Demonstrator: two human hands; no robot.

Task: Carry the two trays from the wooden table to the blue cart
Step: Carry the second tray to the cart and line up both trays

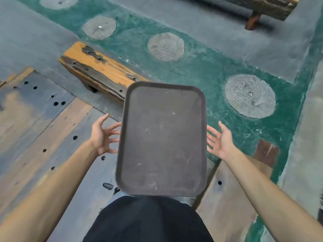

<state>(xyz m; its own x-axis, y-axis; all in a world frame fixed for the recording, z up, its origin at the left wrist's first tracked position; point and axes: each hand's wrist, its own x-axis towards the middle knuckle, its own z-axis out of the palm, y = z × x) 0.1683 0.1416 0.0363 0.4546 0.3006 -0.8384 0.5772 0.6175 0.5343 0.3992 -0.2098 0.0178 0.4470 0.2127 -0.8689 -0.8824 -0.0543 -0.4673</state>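
A dark brown rectangular tray is in front of my body, its far end out over the floor beyond the corner of the wooden table. My left hand is at the tray's left edge and my right hand at its right edge. On both sides the fingers are spread and their tips reach under the rim, so the tray rests on them. I cannot tell whether a second tray lies beneath it. No blue cart is in view.
A worn wooden bench stands just past the table on the left. A green floor strip with round ribbed stone discs runs diagonally ahead. Another bench is at the top right. A small dark object lies on the table.
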